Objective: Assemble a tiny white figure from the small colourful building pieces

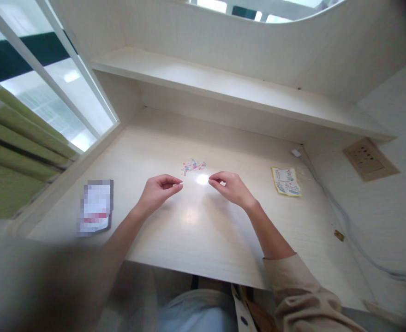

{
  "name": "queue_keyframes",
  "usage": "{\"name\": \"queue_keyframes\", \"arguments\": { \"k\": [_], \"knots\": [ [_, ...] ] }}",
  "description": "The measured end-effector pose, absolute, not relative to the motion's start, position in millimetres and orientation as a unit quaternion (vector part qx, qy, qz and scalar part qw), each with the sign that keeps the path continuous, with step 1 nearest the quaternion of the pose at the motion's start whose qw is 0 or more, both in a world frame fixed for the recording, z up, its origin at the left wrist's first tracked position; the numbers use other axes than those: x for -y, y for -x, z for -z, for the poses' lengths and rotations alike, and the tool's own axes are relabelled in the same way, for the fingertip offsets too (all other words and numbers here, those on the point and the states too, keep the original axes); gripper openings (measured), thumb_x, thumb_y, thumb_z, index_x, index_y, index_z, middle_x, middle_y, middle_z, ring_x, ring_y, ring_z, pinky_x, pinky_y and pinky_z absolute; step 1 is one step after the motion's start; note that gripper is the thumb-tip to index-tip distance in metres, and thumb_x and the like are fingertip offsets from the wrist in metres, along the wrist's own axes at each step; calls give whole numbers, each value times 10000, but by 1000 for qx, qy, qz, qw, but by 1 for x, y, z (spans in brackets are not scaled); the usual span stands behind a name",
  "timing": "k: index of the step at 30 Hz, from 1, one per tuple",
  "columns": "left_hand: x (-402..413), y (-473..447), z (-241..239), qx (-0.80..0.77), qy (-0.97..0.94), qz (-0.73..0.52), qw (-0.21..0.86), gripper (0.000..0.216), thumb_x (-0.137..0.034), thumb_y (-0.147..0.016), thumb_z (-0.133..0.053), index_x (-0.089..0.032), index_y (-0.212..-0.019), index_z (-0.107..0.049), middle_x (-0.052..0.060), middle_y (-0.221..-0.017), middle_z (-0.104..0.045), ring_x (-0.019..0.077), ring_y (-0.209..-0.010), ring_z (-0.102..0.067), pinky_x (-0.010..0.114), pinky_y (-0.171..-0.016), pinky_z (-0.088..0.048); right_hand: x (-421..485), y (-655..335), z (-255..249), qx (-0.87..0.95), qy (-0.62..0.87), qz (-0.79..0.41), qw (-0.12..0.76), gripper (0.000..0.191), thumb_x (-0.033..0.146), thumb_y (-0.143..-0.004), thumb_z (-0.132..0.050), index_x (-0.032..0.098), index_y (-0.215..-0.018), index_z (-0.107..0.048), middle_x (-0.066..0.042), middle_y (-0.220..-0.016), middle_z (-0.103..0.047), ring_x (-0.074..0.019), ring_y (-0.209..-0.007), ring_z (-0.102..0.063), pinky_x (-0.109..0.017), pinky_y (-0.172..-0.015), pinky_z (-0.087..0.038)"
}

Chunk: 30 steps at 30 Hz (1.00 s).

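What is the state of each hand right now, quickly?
Left hand: closed, pinching a small white piece.
Right hand: closed in a pinch; whether it holds something cannot be told.

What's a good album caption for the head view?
Left hand and right hand, both pinched, near small multicoloured pieces on a pale desk.

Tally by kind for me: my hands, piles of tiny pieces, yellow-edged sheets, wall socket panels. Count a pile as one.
Hands: 2, left hand and right hand
Pile of tiny pieces: 1, pieces too small to count
Yellow-edged sheet: 1
Wall socket panel: 1
Total: 5
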<state>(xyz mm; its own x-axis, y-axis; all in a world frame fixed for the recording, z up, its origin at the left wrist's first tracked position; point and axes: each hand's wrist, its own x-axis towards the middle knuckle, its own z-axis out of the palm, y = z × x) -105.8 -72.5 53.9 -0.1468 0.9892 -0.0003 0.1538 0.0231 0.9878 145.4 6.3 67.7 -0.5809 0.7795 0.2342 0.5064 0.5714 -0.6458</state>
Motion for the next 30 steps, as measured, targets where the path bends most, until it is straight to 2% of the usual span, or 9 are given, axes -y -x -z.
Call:
{"name": "queue_keyframes", "arguments": {
  "k": [6,12,22,25,30],
  "knots": [
    [79,125,-51,-586,-483,-501,416,273,-359,-678,-796,-150,-836,-720,75,-860,-737,182,-779,-678,302,-767,-547,-20,-102,-56,882,407,-181,157,231,235,-915,-500,190,-902,-727,-60,-922,-732,-168,-836,-646,-266,-792,-447],
    [78,130,-45,-574,-474,-514,427,263,-342,-674,-799,-150,-835,-719,72,-867,-736,176,-785,-678,296,-770,-544,-27,-62,-41,892,423,-128,91,298,193,-937,-435,209,-1082,-694,-81,-1116,-704,-199,-1054,-627,-286,-908,-425],
    [74,130,-41,-575,-464,-509,442,259,-340,-665,-800,-150,-823,-723,74,-856,-737,178,-776,-679,305,-762,-542,-43,-41,-42,909,402,-106,28,293,250,-963,-432,225,-1066,-705,-95,-1152,-669,-215,-1057,-612,-314,-890,-418],
    [72,129,-40,-578,-467,-502,442,258,-339,-667,-797,-153,-830,-722,74,-862,-738,179,-784,-678,305,-763,-542,-44,-40,-41,907,407,-109,19,307,277,-972,-419,213,-1064,-705,-113,-1168,-656,-221,-1065,-603,-331,-909,-409],
    [70,126,-40,-581,-467,-498,443,248,-337,-671,-794,-155,-822,-720,68,-852,-736,175,-772,-677,306,-768,-545,-42,-38,-41,902,421,-97,10,305,226,-968,-410,153,-1039,-698,-159,-1111,-671,-238,-1016,-623,-350,-913,-410]
  ]
}}
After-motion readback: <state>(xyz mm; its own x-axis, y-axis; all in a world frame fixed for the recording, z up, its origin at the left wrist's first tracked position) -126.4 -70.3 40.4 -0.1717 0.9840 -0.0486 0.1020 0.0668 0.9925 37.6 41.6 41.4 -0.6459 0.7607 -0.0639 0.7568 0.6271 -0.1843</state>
